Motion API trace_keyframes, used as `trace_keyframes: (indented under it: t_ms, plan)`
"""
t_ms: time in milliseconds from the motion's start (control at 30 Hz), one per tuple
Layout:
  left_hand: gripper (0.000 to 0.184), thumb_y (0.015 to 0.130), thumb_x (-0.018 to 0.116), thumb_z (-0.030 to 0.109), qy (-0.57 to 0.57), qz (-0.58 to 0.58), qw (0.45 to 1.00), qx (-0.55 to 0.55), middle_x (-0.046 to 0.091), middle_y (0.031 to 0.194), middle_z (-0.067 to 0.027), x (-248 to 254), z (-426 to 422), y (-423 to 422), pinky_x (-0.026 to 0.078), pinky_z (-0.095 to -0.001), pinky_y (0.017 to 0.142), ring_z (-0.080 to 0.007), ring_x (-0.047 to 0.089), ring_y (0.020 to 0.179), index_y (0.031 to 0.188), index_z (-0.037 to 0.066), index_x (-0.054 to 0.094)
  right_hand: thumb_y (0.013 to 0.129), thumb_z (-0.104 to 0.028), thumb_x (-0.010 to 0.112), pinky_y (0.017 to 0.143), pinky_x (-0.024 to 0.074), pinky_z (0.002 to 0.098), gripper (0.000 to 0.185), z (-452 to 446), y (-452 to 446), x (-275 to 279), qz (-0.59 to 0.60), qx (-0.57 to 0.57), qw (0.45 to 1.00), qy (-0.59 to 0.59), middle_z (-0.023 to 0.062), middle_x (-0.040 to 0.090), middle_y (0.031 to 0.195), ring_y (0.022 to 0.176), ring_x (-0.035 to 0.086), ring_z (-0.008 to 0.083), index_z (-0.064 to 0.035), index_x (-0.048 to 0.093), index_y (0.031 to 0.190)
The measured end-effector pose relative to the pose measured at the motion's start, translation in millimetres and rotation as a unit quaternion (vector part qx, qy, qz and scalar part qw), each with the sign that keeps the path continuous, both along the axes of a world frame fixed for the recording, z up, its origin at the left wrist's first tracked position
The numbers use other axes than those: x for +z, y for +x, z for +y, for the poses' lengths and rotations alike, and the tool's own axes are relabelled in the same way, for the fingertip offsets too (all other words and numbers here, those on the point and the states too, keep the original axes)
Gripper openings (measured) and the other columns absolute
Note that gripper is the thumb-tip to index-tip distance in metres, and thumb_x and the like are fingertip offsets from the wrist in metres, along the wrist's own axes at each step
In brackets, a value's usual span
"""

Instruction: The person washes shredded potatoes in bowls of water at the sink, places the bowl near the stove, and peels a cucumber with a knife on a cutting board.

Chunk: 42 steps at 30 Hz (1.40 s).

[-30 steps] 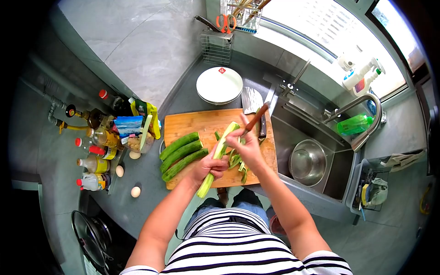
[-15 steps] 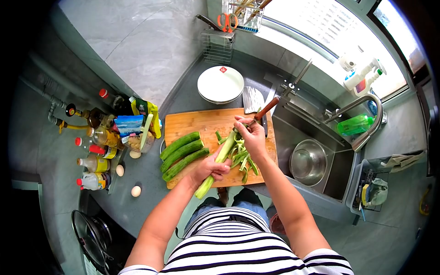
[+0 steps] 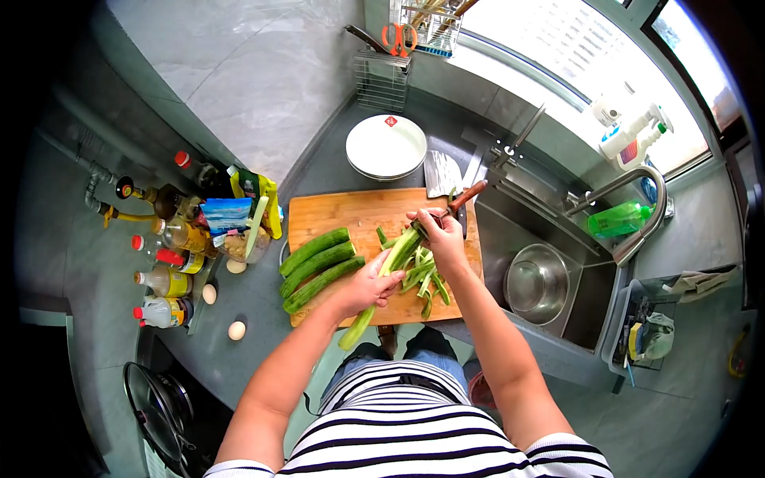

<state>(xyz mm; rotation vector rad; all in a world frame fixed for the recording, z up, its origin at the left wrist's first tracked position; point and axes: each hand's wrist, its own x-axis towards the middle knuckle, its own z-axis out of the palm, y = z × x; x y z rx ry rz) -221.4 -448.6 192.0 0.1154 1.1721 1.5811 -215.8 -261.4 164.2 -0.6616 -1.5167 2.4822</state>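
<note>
My left hand [image 3: 374,288] is wrapped round the lower part of a long, partly peeled cucumber [image 3: 358,328], pale green along its stripped side. It is tilted over the front of a wooden cutting board [image 3: 315,213]. At its upper end, my right hand [image 3: 441,237] grips a peeler with a brown handle [image 3: 470,197]; the blade is mostly hidden by the fingers. Green peel strips [image 3: 426,279] lie on the board beneath that hand. Several dark green unpeeled cucumbers [image 3: 319,261] lie side by side at the board's left.
Behind the board are stacked white plates [image 3: 386,146] and a cleaver [image 3: 441,174]. To the right, a sink [image 3: 586,271] holds a metal bowl [image 3: 536,283]. Eggs [image 3: 237,331] and several bottles [image 3: 163,312] stand left, with a lidded pan [image 3: 159,410] at the lower left.
The peeler in my right hand has turned slightly, its handle pointing lower and further right. A strip of peel now shows near the handle. My left hand keeps its hold on the cucumber.
</note>
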Motion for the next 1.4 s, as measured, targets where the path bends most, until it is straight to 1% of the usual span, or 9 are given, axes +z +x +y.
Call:
trace_keyframes:
  t_ms: [467, 800, 933, 1033, 1067, 1167, 1233, 1333, 1400]
  plan:
    - [0.041, 0.095, 0.052, 0.015, -0.039, -0.024, 0.999, -0.013, 0.031, 0.068, 0.0062, -9, -7, 4, 0.024, -0.0178, 0.045, -0.0032, 0.027, 0.054, 0.132, 0.016, 0.033, 0.090, -0.010, 0.061, 0.066, 0.0489, 0.0220, 0.010, -6, 6, -44, 0.033, -0.036, 0.998, 0.034, 0.0051, 0.066, 0.082, 0.076, 0.064, 0.0106, -0.0010, 0.060, 0.087]
    - [0.043, 0.095, 0.052, 0.014, -0.051, -0.042, 0.997, -0.045, 0.031, 0.066, 0.0061, -9, -11, 9, 0.025, -0.0189, 0.045, -0.0038, 0.027, 0.052, 0.133, 0.016, 0.032, 0.090, -0.015, 0.062, 0.061, 0.0498, 0.0236, 0.011, 9, 12, -60, -0.059, -0.072, 0.984, 0.150, 0.0032, 0.065, 0.078, 0.067, 0.062, 0.0099, -0.0042, 0.059, 0.087]
    - [0.052, 0.094, 0.054, 0.017, -0.088, 0.043, 0.995, -0.001, 0.033, 0.065, 0.0049, -6, -8, 11, 0.026, -0.0198, 0.045, -0.0045, 0.029, 0.052, 0.138, 0.015, 0.028, 0.090, -0.017, 0.062, 0.054, 0.0497, 0.0239, 0.011, 16, 21, -46, -0.088, -0.025, 0.991, 0.100, 0.0018, 0.063, 0.079, 0.066, 0.060, 0.0093, -0.0079, 0.057, 0.091]
    - [0.062, 0.090, 0.059, 0.021, -0.224, 0.236, 0.945, -0.012, 0.058, 0.088, -0.0078, -12, 2, 11, 0.048, -0.0292, 0.059, -0.0150, 0.056, 0.066, 0.142, 0.012, 0.025, 0.088, -0.023, 0.065, 0.052, 0.0483, 0.0236, 0.018, 7, 26, -27, -0.095, 0.017, 0.990, 0.106, -0.0019, 0.056, 0.074, 0.058, 0.053, 0.0077, -0.0086, 0.054, 0.090]
    - [0.067, 0.087, 0.060, 0.019, -0.163, 0.457, 0.873, 0.040, 0.055, 0.121, -0.0198, -59, 1, 11, 0.048, -0.0369, 0.085, -0.0299, 0.060, 0.102, 0.143, 0.010, 0.023, 0.086, -0.025, 0.067, 0.051, 0.0478, 0.0236, 0.021, 2, 27, -21, -0.125, 0.048, 0.986, 0.100, -0.0024, 0.055, 0.073, 0.057, 0.052, 0.0075, -0.0088, 0.054, 0.089]
    - [0.066, 0.085, 0.060, 0.016, -0.181, 0.447, 0.875, 0.051, 0.047, 0.132, -0.0236, -38, 11, 15, 0.039, -0.0388, 0.099, -0.0359, 0.048, 0.122, 0.141, 0.010, 0.026, 0.083, -0.028, 0.071, 0.051, 0.0474, 0.0230, 0.026, -10, 32, -7, -0.157, 0.093, 0.981, 0.063, -0.0022, 0.056, 0.073, 0.058, 0.052, 0.0068, -0.0092, 0.052, 0.083]
    - [0.069, 0.084, 0.061, 0.015, -0.187, 0.448, 0.872, 0.056, 0.046, 0.133, -0.0244, -48, 9, 11, 0.040, -0.0396, 0.099, -0.0373, 0.048, 0.121, 0.142, 0.010, 0.025, 0.083, -0.028, 0.070, 0.063, 0.0539, 0.0277, 0.027, -6, 34, -14, -0.150, 0.116, 0.981, 0.044, -0.0007, 0.060, 0.086, 0.068, 0.055, 0.0084, -0.0082, 0.057, 0.096]
    - [0.071, 0.083, 0.062, 0.013, -0.176, 0.481, 0.856, 0.064, 0.051, 0.126, -0.0211, -55, 6, 9, 0.045, -0.0392, 0.091, -0.0336, 0.054, 0.112, 0.142, 0.012, 0.023, 0.083, -0.027, 0.070, 0.064, 0.0508, 0.0256, 0.026, 0, 36, -22, -0.143, 0.078, 0.985, 0.051, -0.0011, 0.060, 0.082, 0.067, 0.056, 0.0089, -0.0074, 0.058, 0.094]
    - [0.074, 0.082, 0.063, 0.011, -0.174, 0.400, 0.898, 0.054, 0.055, 0.115, -0.0158, -48, 4, 8, 0.048, -0.0356, 0.080, -0.0266, 0.057, 0.099, 0.143, 0.014, 0.022, 0.082, -0.027, 0.070, 0.058, 0.0460, 0.0226, 0.025, 12, 40, -28, -0.141, 0.102, 0.927, 0.333, -0.0004, 0.060, 0.077, 0.064, 0.055, 0.0080, -0.0058, 0.060, 0.092]
